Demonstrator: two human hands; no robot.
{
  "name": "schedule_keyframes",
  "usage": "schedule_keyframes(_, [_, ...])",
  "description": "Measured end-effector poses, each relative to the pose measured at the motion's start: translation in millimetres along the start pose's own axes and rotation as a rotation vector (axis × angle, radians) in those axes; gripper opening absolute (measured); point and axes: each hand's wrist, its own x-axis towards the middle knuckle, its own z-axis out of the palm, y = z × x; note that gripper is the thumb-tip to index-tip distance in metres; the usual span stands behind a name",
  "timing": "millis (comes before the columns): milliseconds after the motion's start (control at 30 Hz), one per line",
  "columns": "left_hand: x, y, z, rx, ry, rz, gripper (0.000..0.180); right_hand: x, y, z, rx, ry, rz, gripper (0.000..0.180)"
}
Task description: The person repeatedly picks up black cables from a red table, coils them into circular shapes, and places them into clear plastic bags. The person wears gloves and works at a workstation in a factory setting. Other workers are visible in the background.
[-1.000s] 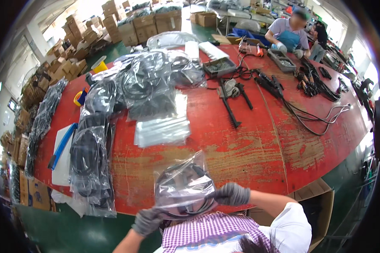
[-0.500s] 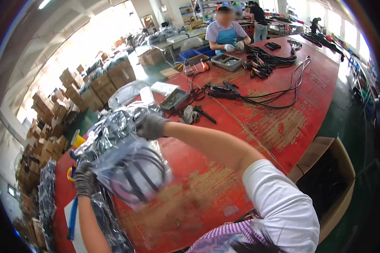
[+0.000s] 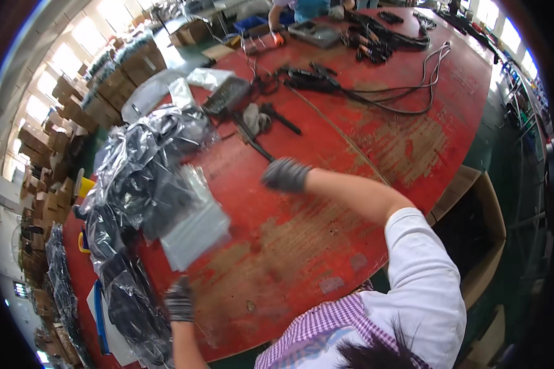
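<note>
In a striped grey glove, my left hand (image 3: 179, 299) is low over the near left of the red table, blurred. The stack of clear plastic bags (image 3: 194, 237) is just beyond it. A heap of black cables in clear bags (image 3: 144, 172) lies left of that stack. My right hand (image 3: 287, 175), gloved in grey, is above the table's middle with its fingers turned away and smeared. A thin black rod (image 3: 258, 144) ends close by its fingertips; whether they touch cannot be seen. Past the rod are a grey cloth (image 3: 255, 120) and a short black bar (image 3: 283, 121).
A tray of small parts (image 3: 226, 95) stands beyond the heap. Black cables (image 3: 369, 95) stretch across the far table, near a person's gloved hand (image 3: 337, 12). An open carton (image 3: 483, 240) stands at the right edge. A blue-handled tool (image 3: 100, 317) lies at left.
The bagged cable that was between my hands is out of them. My right hand has drawn back to the right, and my left hand has come nearer. The head view has tilted down.
</note>
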Motion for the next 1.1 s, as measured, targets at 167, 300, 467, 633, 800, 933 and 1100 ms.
schedule_keyframes(167, [-55.5, 79.1, 92.7, -0.062, 0.025, 0.347, 0.027, -138.0, 179.5, -18.5, -0.446, 0.155, 1.038, 0.024])
schedule_keyframes(300, [-76.6, 113.5, 86.8, -0.063, -0.052, 0.204, 0.036, -173.9, 253.6, -55.8, -0.578, 0.142, 1.449, 0.049])
schedule_keyframes(467, [-65.7, 112.7, 76.0, -0.062, -0.125, 0.109, 0.033, -129.6, 243.4, -113.2, -0.153, -0.221, 1.389, 0.039])
schedule_keyframes(633, [-40.4, 112.1, 82.7, -0.104, -0.157, 0.176, 0.021, -93.3, 246.2, -117.9, -0.039, 0.513, 0.935, 0.034])
schedule_keyframes(800, [24.3, 161.8, 7.6, -0.394, 0.042, 0.245, 0.017, -14.3, 91.7, -218.1, -0.412, 0.648, 0.305, 0.017])
schedule_keyframes(933, [73.7, 229.0, -58.7, -0.904, 0.314, 0.249, 0.028, -0.6, -24.8, -256.2, -0.796, 0.626, -0.037, 0.012])
schedule_keyframes(1100, [61.6, 281.2, -105.5, -1.513, 0.028, 0.195, 0.038, -10.1, -115.4, -227.2, -0.422, 0.378, -0.051, 0.020])
